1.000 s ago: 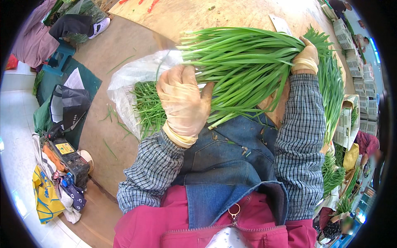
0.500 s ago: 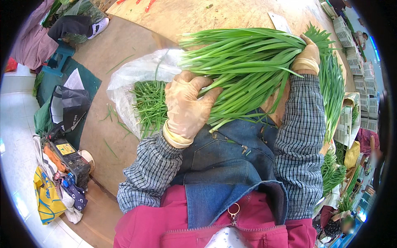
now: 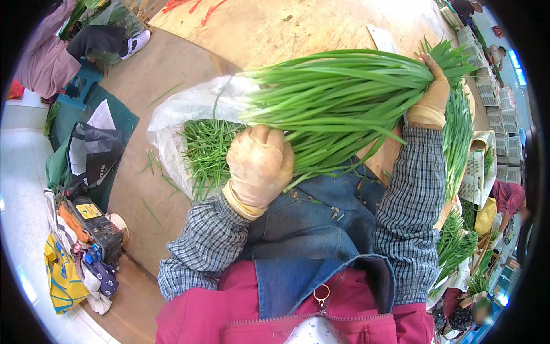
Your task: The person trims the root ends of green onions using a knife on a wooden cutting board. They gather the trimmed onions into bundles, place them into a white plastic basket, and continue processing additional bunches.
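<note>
My right hand [image 3: 431, 89], in a pale glove, grips a large bunch of long flat green leaves with white stem ends [image 3: 338, 94] near its tips at the right. My left hand [image 3: 260, 160], gloved too, is curled closed against the bunch's lower strands; what lies inside its fingers is hidden. Behind it, a translucent plastic bag [image 3: 167, 143] holds short green trimmings [image 3: 203, 157]. A denim apron [image 3: 309, 223] scattered with bits lies beneath my hands. Another green bundle [image 3: 457, 140] lies beyond my right wrist.
A wooden table [image 3: 269, 28] carries red ties and a white card [image 3: 382, 40]. A seated person [image 3: 51, 63] and blue stool [image 3: 80, 80] are top left, bags [image 3: 63, 269] and a black appliance [image 3: 100, 229] left, stacked crates [image 3: 498, 117] and other people [image 3: 507, 198] right.
The held bunch has shifted slightly downward, with my right hand moving right and down. My left hand has also dropped, and its fingers are curled more tightly.
</note>
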The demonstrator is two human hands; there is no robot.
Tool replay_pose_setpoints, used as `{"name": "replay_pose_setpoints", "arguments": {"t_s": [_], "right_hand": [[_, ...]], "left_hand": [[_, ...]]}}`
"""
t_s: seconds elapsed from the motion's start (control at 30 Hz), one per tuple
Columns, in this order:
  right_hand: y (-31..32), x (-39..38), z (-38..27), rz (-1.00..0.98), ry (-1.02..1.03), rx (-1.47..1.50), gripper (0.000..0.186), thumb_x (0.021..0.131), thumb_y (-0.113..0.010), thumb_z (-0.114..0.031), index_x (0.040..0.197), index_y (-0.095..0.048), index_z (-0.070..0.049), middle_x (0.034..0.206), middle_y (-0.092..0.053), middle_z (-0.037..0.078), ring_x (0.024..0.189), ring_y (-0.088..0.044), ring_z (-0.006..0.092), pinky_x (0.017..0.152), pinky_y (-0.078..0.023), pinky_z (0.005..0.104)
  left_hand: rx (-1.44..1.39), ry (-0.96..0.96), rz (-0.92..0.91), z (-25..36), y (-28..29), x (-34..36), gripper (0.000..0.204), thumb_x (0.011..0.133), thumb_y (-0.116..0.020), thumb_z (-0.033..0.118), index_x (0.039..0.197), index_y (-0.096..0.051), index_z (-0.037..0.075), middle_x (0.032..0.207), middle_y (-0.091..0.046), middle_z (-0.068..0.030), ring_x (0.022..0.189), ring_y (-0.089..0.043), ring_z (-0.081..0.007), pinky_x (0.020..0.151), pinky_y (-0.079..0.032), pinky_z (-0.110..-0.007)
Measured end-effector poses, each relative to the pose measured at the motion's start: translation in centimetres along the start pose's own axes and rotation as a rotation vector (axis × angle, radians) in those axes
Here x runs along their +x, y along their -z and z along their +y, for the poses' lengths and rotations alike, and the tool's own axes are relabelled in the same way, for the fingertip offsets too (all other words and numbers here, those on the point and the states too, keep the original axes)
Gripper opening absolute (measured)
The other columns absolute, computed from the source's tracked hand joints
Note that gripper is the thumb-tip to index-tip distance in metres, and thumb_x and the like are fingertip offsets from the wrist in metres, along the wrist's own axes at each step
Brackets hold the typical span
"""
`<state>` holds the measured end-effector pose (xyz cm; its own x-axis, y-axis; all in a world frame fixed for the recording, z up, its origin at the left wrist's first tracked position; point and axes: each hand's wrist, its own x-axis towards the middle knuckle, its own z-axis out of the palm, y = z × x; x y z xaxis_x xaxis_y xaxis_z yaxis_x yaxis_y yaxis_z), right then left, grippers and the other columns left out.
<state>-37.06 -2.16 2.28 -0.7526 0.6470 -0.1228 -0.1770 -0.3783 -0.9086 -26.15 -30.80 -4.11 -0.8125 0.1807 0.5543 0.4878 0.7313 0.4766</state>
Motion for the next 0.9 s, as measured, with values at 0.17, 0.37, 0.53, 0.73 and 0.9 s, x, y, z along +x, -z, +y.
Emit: {"name": "replay_pose_setpoints", "arguments": {"t_s": [0.17, 0.37, 0.53, 0.73, 0.9], "right_hand": [[1.5, -0.5, 0.2, -0.137, -0.055, 0.199, 0.006, 0.080, -0.064, -0.005, 0.081, -0.059, -0.002, 0.069, -0.059, 0.006, 0.060, -0.057, 0.0190, 0.059, -0.051, 0.0304], [3.2, -0.5, -0.3, -0.231, -0.098, 0.301, 0.007, 0.083, -0.061, -0.007, 0.084, -0.059, -0.001, 0.068, -0.058, 0.005, 0.062, -0.056, 0.0189, 0.060, -0.049, 0.0310], [4.8, -0.5, -0.3, -0.395, -0.089, 0.460, 0.011, 0.085, -0.059, -0.009, 0.089, -0.059, 0.002, 0.066, -0.052, 0.003, 0.063, -0.050, 0.0167, 0.058, -0.046, 0.0289], [3.8, -1.4, -0.9, -0.596, -0.045, 0.499, 0.016, 0.089, -0.056, -0.012, 0.094, -0.059, 0.003, 0.065, -0.042, -0.001, 0.058, -0.036, 0.0109, 0.054, -0.032, 0.0251], [2.7, -3.1, -3.3, -0.742, 0.007, 0.456, 0.018, 0.089, -0.055, -0.014, 0.094, -0.062, 0.002, 0.060, -0.040, -0.002, 0.052, -0.032, 0.0098, 0.048, -0.028, 0.0255]], "left_hand": [[0.044, 0.068, -0.031, 0.3, -0.3, -1.3, 0.016, 0.068, -0.064, 0.007, 0.080, -0.054, 0.003, 0.076, -0.053, -0.0141, 0.068, -0.057, -0.0311, 0.058, -0.048, -0.042], [0.121, 0.071, 0.048, -3.5, 0.4, -3.4, 0.007, 0.077, -0.060, 0.003, 0.080, -0.054, 0.005, 0.069, -0.053, -0.0123, 0.055, -0.054, -0.0276, 0.048, -0.047, -0.037], [0.657, 0.334, -0.087, -13.2, 7.1, -9.8, 0.003, 0.080, -0.056, 0.005, 0.077, -0.056, 0.005, 0.067, -0.056, -0.0122, 0.060, -0.058, -0.0296, 0.052, -0.048, -0.039], [0.116, 0.113, 0.011, -7.9, 8.0, -2.6, 0.037, 0.079, -0.063, 0.000, 0.115, -0.061, 0.005, 0.108, -0.059, -0.0161, 0.100, -0.057, -0.0309, 0.090, -0.044, -0.038], [-0.539, 0.202, -0.153, -4.0, 4.2, 4.7, 0.029, 0.090, -0.058, 0.021, 0.113, -0.061, 0.002, 0.108, -0.060, -0.0153, 0.101, -0.056, -0.0278, 0.090, -0.042, -0.034]]}}
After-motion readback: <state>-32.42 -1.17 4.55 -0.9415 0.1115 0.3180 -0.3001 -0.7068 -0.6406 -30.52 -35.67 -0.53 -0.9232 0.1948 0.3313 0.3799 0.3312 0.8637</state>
